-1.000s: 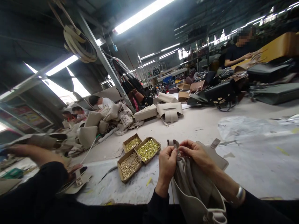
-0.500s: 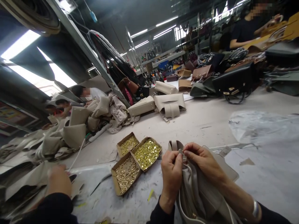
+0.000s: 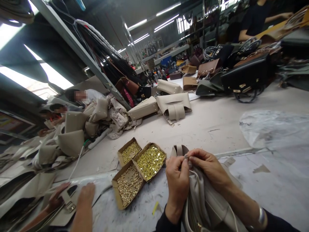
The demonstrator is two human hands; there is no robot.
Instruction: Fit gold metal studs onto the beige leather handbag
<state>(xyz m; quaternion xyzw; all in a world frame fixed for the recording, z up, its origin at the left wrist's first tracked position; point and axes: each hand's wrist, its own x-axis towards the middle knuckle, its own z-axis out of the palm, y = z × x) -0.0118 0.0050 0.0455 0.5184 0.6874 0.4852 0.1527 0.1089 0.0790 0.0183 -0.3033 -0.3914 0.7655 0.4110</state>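
Left hand point(image 3: 178, 175) and right hand point(image 3: 210, 166): you're pinching the bag point(image 3: 210, 206) by its edge, likely surest; soft-looking body is sagging.

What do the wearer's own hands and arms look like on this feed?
Both are bare, with no gloves: the left hand and the right hand. The left sleeve is black and ends near the wrist; the right sleeve is black too. A smooth, silvery band circles the right wrist.
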